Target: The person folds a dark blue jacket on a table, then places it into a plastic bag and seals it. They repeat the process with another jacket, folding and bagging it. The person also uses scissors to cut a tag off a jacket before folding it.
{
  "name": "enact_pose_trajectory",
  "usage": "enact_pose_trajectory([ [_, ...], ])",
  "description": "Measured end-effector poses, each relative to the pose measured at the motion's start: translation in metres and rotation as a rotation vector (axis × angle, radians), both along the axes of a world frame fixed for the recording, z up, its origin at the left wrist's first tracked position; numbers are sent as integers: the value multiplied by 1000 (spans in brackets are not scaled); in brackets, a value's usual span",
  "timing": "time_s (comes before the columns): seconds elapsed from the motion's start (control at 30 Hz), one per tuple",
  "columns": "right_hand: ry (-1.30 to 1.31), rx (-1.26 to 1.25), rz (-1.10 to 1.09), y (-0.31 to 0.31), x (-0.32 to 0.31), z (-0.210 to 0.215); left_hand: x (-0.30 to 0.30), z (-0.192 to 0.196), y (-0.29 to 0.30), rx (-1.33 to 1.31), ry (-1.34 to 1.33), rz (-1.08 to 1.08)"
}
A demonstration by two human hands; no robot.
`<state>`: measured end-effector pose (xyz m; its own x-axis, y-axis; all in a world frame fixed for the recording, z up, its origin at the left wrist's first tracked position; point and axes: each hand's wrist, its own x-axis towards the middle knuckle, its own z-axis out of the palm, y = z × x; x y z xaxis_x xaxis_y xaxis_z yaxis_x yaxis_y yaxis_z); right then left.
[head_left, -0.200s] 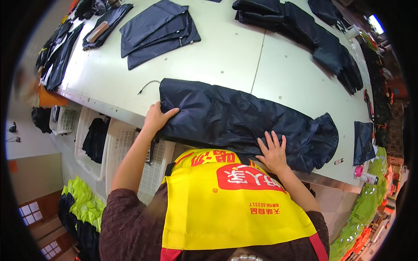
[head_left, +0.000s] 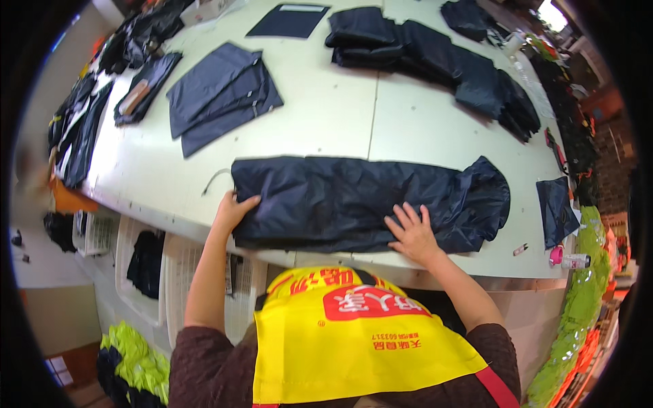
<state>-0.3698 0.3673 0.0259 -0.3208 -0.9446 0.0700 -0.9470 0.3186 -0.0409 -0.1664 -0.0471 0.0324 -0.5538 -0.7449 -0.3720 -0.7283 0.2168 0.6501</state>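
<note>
A long folded piece of dark navy fabric (head_left: 326,200), thin and shiny like rain clothing, lies along the near edge of the white table; its right end is bunched and wrinkled. At its left end my left hand (head_left: 233,209) grips the edge, thumb on top, the other fingers partly hidden. My right hand (head_left: 412,232) rests palm down with fingers spread on the fabric's near side, right of the middle. A thin dark cord (head_left: 214,178) sticks out past the fabric's upper left corner.
Farther back lie a fanned stack of dark fabric pieces (head_left: 221,95) and a long row of folded dark bundles (head_left: 435,58). At the right are a small dark piece (head_left: 556,211) and a bottle with a pink cap (head_left: 570,259). White plastic baskets (head_left: 178,292) stand below the left edge.
The view has tilted up, showing more of the table's far side. The fabric lies straighter and flatter along the edge, with both hands still on it.
</note>
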Motion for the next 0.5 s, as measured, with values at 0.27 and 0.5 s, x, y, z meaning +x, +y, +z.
enact_pose_trajectory([
  [0.27, -187, -68, -41, -86, 23, 60, -5, 14, -1, 206, -34, 59],
  [0.5, -328, -30, 298, -173, 70, 5, 0, 14, 0, 743, 262, 63],
])
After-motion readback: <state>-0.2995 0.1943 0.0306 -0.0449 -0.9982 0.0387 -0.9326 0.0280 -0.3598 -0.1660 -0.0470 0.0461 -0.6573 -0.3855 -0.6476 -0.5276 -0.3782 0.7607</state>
